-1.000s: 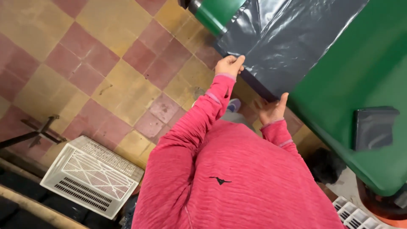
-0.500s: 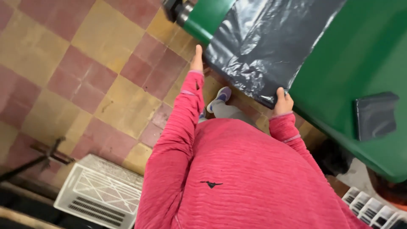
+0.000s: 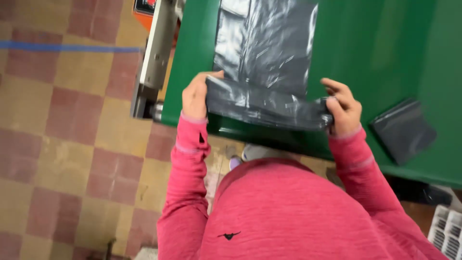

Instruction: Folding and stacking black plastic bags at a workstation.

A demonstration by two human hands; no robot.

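Head view, looking down over a red long-sleeved top. Dark grey plastic bag (image 3: 266, 53) lies flat on the green table (image 3: 385, 53), its long axis running away from the person toward the far edge. Near end is folded back on itself into a narrow band (image 3: 267, 103) lying crosswise, left to right, just at the table's near edge.

Left hand (image 3: 196, 96) closed on the band's left end, fingers curled around the plastic. Right hand (image 3: 344, 108) closed on the right end, thumb on top, fingers pinching the fold. Hands well apart, the band stretched between them.

Small folded dark grey bag (image 3: 403, 130) rests on the table to the right, apart from the right hand. Checkered tile floor (image 3: 72, 144) on the left.
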